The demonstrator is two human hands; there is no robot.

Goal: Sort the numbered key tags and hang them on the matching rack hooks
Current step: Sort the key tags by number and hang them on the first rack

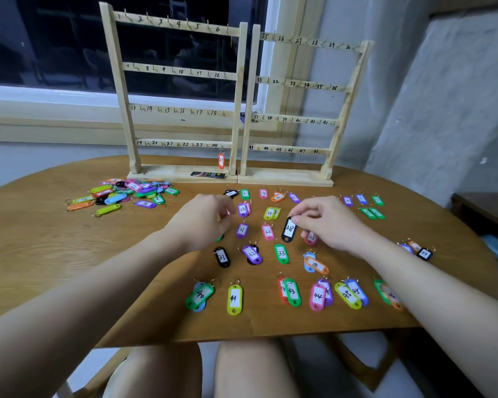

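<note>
Wooden table (69, 254) holds racks (181, 110) beneath dark window (55, 38).

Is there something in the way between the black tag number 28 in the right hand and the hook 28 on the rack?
Nothing visible blocks it. The right hand pinches the black plastic tag marked 28 above the table; hook 28 on the right wooden rack hangs empty, open air between.

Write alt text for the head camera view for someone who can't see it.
A person's right hand pinches the ring end of a black plastic key tag numbered 28 above a brown wooden table spread with colourful numbered tags laid in rows, while the left hand hovers, fingers curled. Behind stand two pale wooden hook racks, nearly bare, with an unsorted tag pile at left.
</note>
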